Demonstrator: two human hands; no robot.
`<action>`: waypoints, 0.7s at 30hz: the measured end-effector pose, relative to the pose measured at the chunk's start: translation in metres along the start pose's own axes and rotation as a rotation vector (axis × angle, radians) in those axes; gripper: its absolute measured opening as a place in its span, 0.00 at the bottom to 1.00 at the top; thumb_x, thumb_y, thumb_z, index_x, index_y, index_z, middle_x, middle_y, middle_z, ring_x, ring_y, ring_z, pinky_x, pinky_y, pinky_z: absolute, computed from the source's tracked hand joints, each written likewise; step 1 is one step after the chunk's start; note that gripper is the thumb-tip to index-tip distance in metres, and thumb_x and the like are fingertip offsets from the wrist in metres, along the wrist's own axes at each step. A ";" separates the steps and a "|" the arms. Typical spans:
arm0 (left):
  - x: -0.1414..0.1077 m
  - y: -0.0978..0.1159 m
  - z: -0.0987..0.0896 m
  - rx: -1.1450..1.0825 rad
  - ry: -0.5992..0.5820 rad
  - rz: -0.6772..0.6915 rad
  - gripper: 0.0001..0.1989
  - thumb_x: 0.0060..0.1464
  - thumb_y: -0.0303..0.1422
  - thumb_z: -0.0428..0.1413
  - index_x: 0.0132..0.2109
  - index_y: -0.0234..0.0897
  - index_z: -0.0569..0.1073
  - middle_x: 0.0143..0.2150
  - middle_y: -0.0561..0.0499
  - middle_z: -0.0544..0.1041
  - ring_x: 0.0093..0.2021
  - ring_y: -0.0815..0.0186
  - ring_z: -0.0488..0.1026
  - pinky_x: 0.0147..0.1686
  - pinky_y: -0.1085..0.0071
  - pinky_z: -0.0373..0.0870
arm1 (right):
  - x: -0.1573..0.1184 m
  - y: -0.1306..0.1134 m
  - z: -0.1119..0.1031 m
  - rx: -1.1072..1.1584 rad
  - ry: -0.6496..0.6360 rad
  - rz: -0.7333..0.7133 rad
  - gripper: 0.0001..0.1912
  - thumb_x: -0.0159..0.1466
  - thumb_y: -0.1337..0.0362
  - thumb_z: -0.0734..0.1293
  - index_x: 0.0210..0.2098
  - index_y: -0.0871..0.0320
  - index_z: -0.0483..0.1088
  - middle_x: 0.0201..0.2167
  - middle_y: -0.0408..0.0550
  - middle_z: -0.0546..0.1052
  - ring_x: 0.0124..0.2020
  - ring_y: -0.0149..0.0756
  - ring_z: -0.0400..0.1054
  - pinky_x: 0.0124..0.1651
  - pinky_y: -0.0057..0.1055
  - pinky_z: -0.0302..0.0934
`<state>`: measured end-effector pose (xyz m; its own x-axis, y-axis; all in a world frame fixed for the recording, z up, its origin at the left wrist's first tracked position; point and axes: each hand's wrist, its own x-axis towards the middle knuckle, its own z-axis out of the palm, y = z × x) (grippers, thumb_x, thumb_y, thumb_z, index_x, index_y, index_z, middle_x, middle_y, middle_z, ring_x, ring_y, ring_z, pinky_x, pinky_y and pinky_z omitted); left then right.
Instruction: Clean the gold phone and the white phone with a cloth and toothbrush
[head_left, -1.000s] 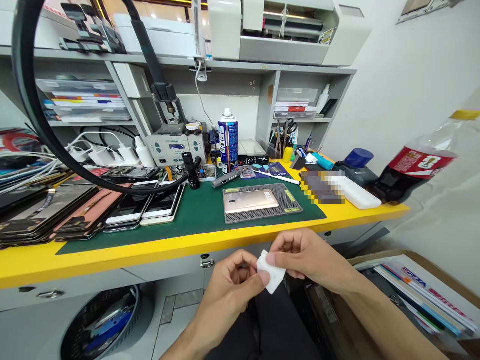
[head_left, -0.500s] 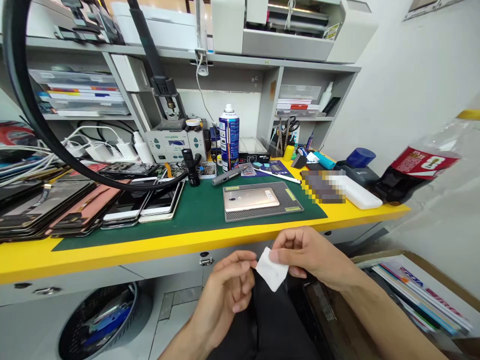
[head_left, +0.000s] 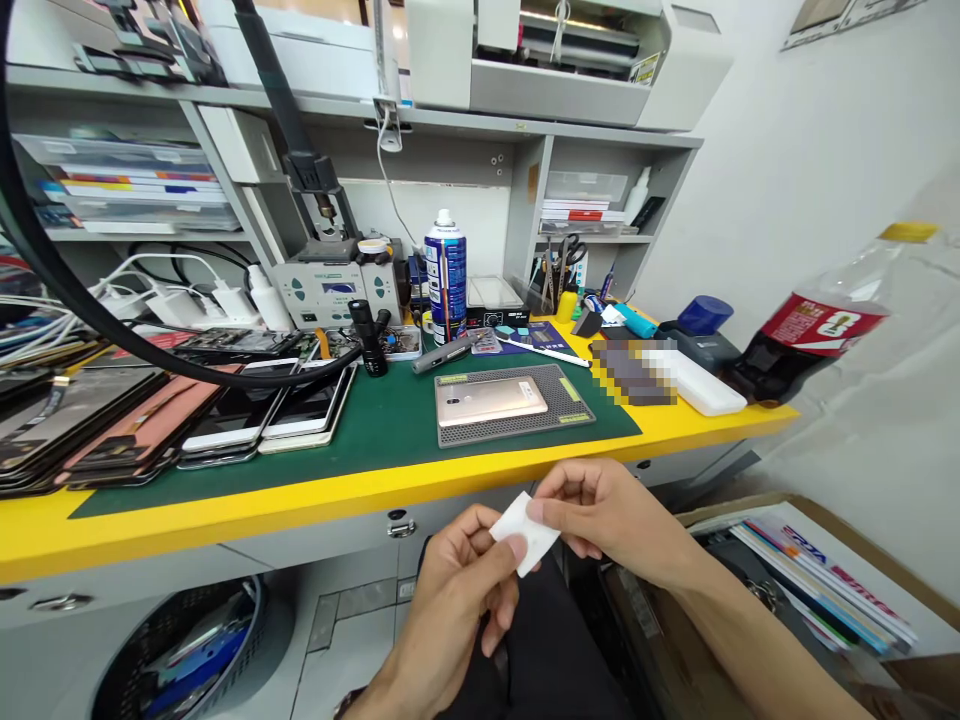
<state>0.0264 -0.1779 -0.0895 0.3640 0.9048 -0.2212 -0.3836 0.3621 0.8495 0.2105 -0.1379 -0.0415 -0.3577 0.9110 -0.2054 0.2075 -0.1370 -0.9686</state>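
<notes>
A small white square (head_left: pixel 520 524), thin like a wipe or a piece of paper, is stretched between my two hands in front of the bench edge. My left hand (head_left: pixel 469 585) pinches its lower left side between thumb and fingers. The upper right corner is gripped by my right hand (head_left: pixel 589 508), thumb on top. Beyond them, a gold phone (head_left: pixel 491 401) lies back side up on a grey perforated mat (head_left: pixel 559 405), apart from both hands.
The yellow-edged bench (head_left: pixel 300 508) carries stacked phones and screens (head_left: pixel 304 410) on the left. A black flashlight (head_left: pixel 367 338) and a blue spray can (head_left: pixel 445 280) stand behind the mat. A cola bottle (head_left: pixel 817 330) leans at the right. Below left is a waste basket (head_left: pixel 274 640).
My left thumb has come down onto the white square, and the left fingers now pinch it. The view has shifted slightly, so the bench appears farther left.
</notes>
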 end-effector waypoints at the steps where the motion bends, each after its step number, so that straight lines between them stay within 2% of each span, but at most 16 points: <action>1: 0.000 0.001 -0.001 0.038 0.015 0.018 0.11 0.59 0.39 0.60 0.36 0.36 0.68 0.18 0.59 0.64 0.14 0.77 0.52 0.11 0.81 0.48 | 0.000 0.001 0.000 0.023 -0.003 0.002 0.14 0.58 0.57 0.75 0.32 0.61 0.73 0.13 0.36 0.67 0.14 0.21 0.55 0.17 0.18 0.49; 3: 0.000 0.003 -0.004 0.118 0.019 0.040 0.12 0.58 0.40 0.60 0.35 0.36 0.68 0.18 0.59 0.65 0.15 0.77 0.53 0.12 0.81 0.48 | 0.000 0.004 -0.001 0.101 -0.045 0.012 0.16 0.58 0.55 0.74 0.35 0.62 0.73 0.13 0.36 0.67 0.13 0.21 0.55 0.16 0.18 0.49; 6: -0.001 0.009 -0.009 0.235 -0.006 0.055 0.14 0.58 0.42 0.59 0.35 0.36 0.67 0.18 0.58 0.67 0.15 0.78 0.54 0.13 0.81 0.48 | -0.001 0.007 -0.003 0.215 -0.186 0.036 0.19 0.60 0.53 0.73 0.41 0.63 0.74 0.17 0.40 0.72 0.14 0.21 0.58 0.16 0.18 0.50; 9: -0.001 0.017 -0.010 0.340 -0.035 0.052 0.15 0.58 0.44 0.59 0.36 0.36 0.68 0.20 0.57 0.68 0.16 0.77 0.56 0.13 0.80 0.51 | -0.003 0.010 -0.004 0.218 -0.276 0.039 0.17 0.58 0.56 0.74 0.38 0.65 0.76 0.26 0.48 0.78 0.16 0.21 0.61 0.16 0.18 0.52; 11: -0.002 0.022 -0.009 0.403 -0.036 0.060 0.15 0.58 0.45 0.58 0.35 0.36 0.68 0.20 0.58 0.66 0.16 0.76 0.56 0.14 0.80 0.51 | -0.004 0.011 -0.005 0.186 -0.252 0.025 0.15 0.59 0.58 0.74 0.36 0.65 0.77 0.27 0.49 0.79 0.15 0.21 0.61 0.16 0.18 0.52; 13: -0.004 0.027 -0.007 0.453 -0.024 0.099 0.15 0.58 0.44 0.58 0.34 0.36 0.69 0.20 0.58 0.65 0.17 0.76 0.56 0.15 0.80 0.52 | -0.005 0.010 -0.005 0.161 -0.231 0.012 0.14 0.60 0.58 0.74 0.38 0.64 0.77 0.27 0.49 0.79 0.15 0.21 0.62 0.16 0.18 0.52; 17: -0.007 0.033 -0.005 0.543 -0.029 0.142 0.14 0.59 0.42 0.58 0.34 0.36 0.69 0.27 0.54 0.70 0.23 0.75 0.59 0.23 0.78 0.58 | -0.007 0.008 -0.004 0.129 -0.264 -0.006 0.15 0.61 0.59 0.73 0.44 0.62 0.76 0.29 0.47 0.79 0.16 0.21 0.64 0.17 0.17 0.52; 21: -0.008 0.034 -0.007 0.601 -0.035 0.127 0.14 0.60 0.42 0.56 0.35 0.36 0.70 0.28 0.54 0.68 0.26 0.72 0.58 0.25 0.77 0.58 | -0.006 0.013 -0.001 0.145 -0.223 -0.013 0.12 0.62 0.59 0.71 0.38 0.63 0.76 0.28 0.48 0.80 0.15 0.21 0.63 0.16 0.17 0.52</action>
<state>0.0045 -0.1711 -0.0622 0.3782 0.9210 -0.0935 0.1164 0.0529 0.9918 0.2162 -0.1442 -0.0526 -0.5549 0.8068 -0.2027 0.0745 -0.1945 -0.9781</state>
